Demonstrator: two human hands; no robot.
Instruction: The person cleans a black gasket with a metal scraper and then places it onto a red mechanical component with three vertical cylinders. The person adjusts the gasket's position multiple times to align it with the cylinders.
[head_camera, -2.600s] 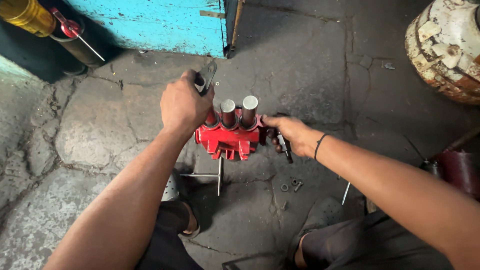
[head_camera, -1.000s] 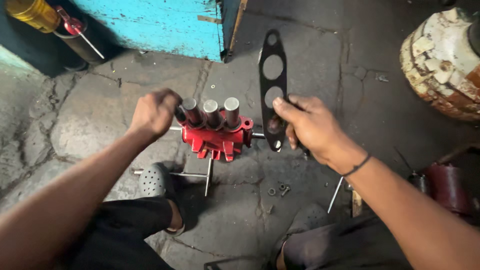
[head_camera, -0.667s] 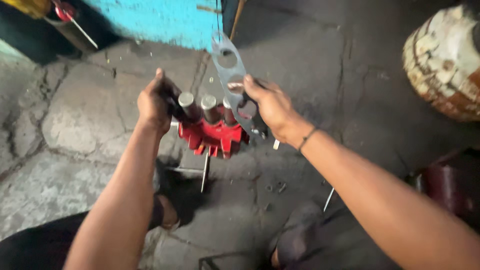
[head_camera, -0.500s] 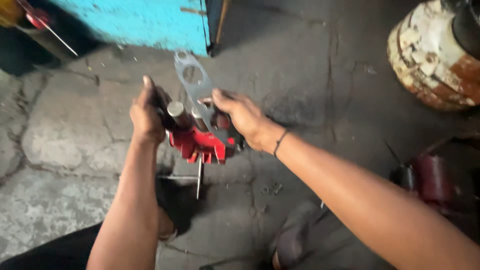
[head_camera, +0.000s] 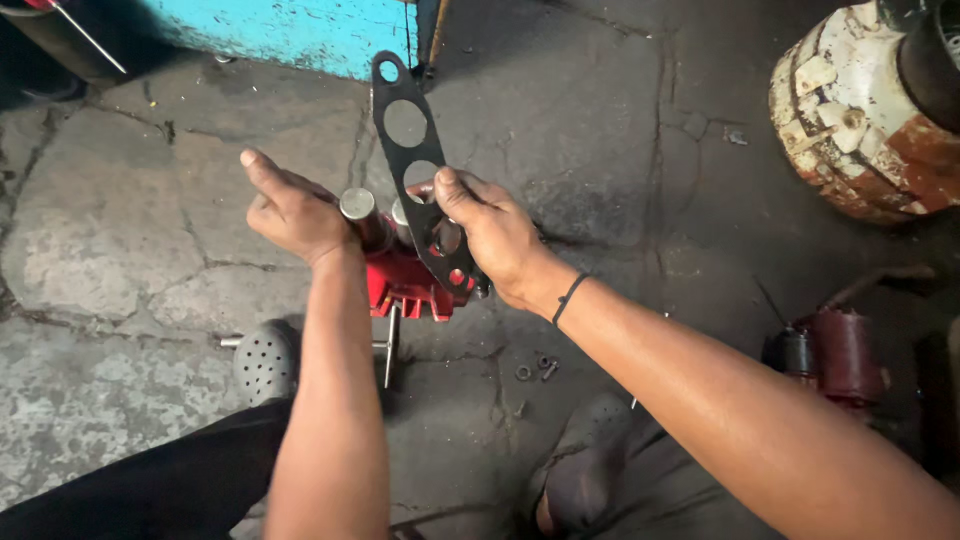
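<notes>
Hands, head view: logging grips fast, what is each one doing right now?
Left hand: closed loosely on the red block.
Right hand: holding the black gasket.

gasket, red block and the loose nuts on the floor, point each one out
gasket (head_camera: 392, 92), head view, dark strip between its top two holes
red block (head_camera: 405, 288), head view, red body below the metal cylinders
loose nuts (head_camera: 535, 367), head view, small cluster on the floor
</notes>
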